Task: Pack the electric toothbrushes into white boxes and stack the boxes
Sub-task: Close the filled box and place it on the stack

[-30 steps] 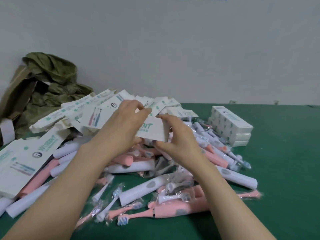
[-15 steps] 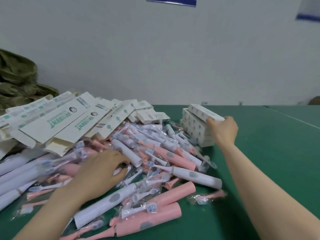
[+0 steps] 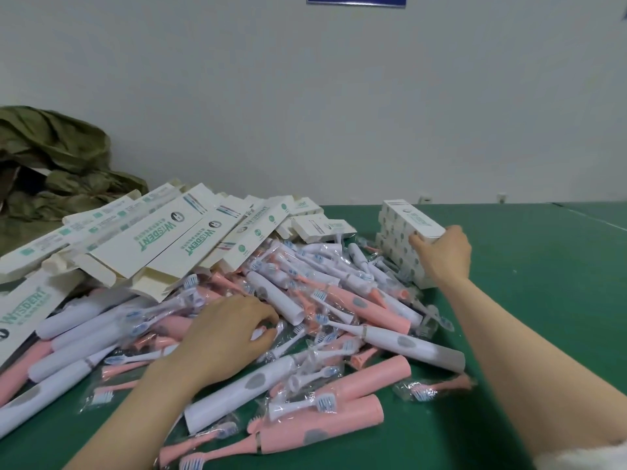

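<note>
Head view, entries in order.

Right hand (image 3: pixel 442 254): fingers curled round the near end of the top box (image 3: pixel 411 220), which sits on the stack (image 3: pixel 400 252) just left of the palm. We judge the stacking step in hand: the box is down or nearly so, and whether the grip has eased we cannot tell.

Left hand (image 3: pixel 225 337): palm down on the toothbrush pile (image 3: pixel 339 320), fingers bent. Something white shows at the fingertips; whether it is gripped we cannot tell.

Flat boxes (image 3: pixel 163 242): unfolded, heaped just beyond the left hand.

Table (image 3: pixel 543 300): green, bare to the right of the right hand.

Next move, our judgement: square the top box with the stack and let go, draw one handle and head from under the left hand, then take a flat box.
</note>
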The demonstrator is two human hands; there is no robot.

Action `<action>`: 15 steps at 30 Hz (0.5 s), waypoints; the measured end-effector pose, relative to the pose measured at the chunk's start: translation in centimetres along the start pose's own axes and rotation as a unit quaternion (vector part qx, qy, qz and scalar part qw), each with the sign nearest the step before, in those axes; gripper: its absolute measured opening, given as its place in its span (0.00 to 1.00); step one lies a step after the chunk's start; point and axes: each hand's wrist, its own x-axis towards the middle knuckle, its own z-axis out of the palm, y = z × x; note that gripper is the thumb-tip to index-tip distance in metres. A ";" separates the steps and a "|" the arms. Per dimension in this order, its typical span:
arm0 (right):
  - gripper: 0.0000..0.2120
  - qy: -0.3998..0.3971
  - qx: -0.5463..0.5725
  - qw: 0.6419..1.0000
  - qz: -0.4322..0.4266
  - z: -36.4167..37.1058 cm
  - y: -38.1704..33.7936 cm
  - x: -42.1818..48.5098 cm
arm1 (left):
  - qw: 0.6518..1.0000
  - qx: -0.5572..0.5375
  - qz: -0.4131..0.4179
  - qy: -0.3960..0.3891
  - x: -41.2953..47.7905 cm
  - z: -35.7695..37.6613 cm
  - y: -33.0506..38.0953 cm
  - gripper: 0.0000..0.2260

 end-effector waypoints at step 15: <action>0.10 -0.243 0.045 0.939 -0.238 2.2 -9.7 -13.7 | 0.931 0.087 -0.304 0.180 -0.5 -5.3 -4.4 0.21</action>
